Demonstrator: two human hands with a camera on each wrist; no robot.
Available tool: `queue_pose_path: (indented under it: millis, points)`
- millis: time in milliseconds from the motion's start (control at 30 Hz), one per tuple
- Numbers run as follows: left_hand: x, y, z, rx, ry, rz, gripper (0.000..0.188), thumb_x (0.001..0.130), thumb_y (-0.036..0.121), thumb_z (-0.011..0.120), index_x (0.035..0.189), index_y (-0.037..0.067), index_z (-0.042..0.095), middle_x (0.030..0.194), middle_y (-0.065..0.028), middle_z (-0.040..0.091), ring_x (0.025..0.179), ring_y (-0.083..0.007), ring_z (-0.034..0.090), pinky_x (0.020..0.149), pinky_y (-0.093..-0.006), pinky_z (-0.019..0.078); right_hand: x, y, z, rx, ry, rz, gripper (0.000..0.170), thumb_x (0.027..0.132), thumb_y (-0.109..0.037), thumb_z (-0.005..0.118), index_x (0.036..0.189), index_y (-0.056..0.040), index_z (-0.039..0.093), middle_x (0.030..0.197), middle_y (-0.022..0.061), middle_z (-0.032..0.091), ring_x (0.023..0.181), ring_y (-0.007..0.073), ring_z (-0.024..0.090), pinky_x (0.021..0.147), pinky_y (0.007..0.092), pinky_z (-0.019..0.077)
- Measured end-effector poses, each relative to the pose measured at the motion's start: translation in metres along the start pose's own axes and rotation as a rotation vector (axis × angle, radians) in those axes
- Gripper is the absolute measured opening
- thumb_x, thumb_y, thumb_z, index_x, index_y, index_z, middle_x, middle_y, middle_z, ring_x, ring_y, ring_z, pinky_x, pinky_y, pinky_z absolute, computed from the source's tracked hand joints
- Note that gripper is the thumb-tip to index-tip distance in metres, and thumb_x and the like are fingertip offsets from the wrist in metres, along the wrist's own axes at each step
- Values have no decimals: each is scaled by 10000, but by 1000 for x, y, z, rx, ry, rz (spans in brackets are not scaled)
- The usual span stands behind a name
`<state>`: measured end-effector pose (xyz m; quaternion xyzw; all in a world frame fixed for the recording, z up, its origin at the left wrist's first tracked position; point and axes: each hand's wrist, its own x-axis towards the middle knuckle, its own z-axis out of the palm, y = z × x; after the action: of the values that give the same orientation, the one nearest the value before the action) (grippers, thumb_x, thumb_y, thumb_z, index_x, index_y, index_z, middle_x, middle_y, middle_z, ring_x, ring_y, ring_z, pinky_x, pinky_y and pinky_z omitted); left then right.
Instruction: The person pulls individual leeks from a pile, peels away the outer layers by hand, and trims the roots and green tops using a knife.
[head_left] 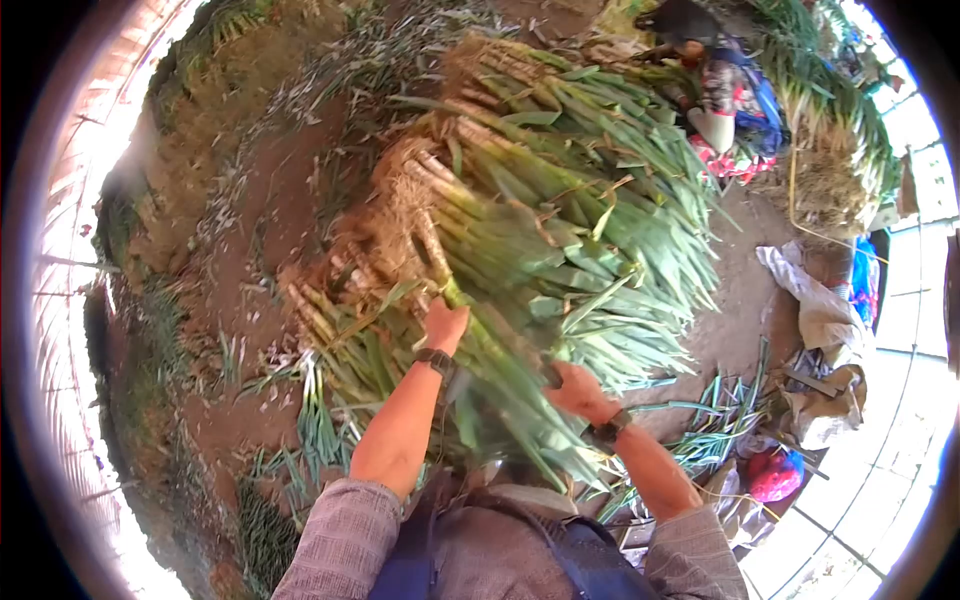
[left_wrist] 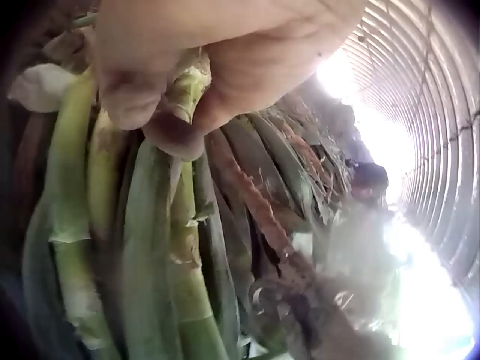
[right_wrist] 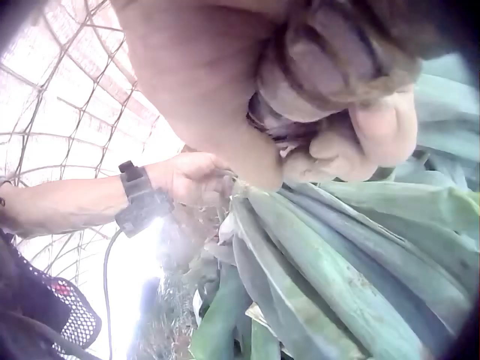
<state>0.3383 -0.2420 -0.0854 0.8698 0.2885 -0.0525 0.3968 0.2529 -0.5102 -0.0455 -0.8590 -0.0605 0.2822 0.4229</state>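
In the head view my left hand (head_left: 445, 325) grips a leek (head_left: 430, 245) by its stalk. The pale root end points away from me and its blurred green leaves trail toward my body. The left wrist view shows the thumb and fingers pinching a yellow-green leek stalk (left_wrist: 187, 86) among other stalks. My right hand (head_left: 582, 392) is over the leaves, to the right of the left hand. In the right wrist view its fingers (right_wrist: 337, 154) curl round a brown, ridged, handle-like thing (right_wrist: 311, 67), mostly hidden, whose kind I cannot tell.
A large heap of leeks (head_left: 560, 190) lies ahead, roots to the left. Loose leaves (head_left: 710, 425) litter the soil at right. Another person (head_left: 725, 100) is at the far right beside more leeks (head_left: 835, 130). Pale sacks (head_left: 815, 300) and a pink-red bundle (head_left: 775, 473) lie by the right wall.
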Motion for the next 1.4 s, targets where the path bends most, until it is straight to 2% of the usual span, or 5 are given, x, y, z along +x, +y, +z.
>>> queue_pose_path:
  millis: [200,433,767,1100,1400]
  points:
    - [17,10,0,-149,-258,-332,775,811,279,762,1380,-104,401,1324,-244,516,1128,-365,559,869,-485,473,-19,10,5,27,-11,17,300,799,-281,666,1007,-73,611,804,195,650,746,375,634,661,469,485]
    - [-36,-37,-24,-1088,-516,-371,488,960,407,591,1313,84,498,1265,-79,548,1113,-240,543,987,-429,416,-56,1,-1,-20,-93,-30,212,797,-233,642,960,-101,606,761,169,647,705,401,621,635,486,489]
    - [-63,-29,-42,-1213,-515,-521,546,1008,497,403,1349,75,453,1335,-120,507,1214,-260,496,1045,-414,374,-54,-8,16,-56,8,-88,260,795,-241,664,1005,-92,623,797,184,658,745,399,631,650,476,496]
    - [-67,-61,-39,-1336,-630,-346,330,981,306,562,1198,59,537,1141,-78,564,1007,-218,543,888,-426,447,-77,-28,8,-27,1,-25,317,766,-234,707,1015,-57,623,747,148,624,670,298,599,638,401,482]
    - [-63,-55,-27,-1016,16,-388,447,851,382,738,1011,-1,573,973,-73,593,778,-170,546,635,-395,484,-135,-61,30,-100,90,-32,305,801,-227,677,1052,-70,606,804,168,642,711,309,635,640,419,491]
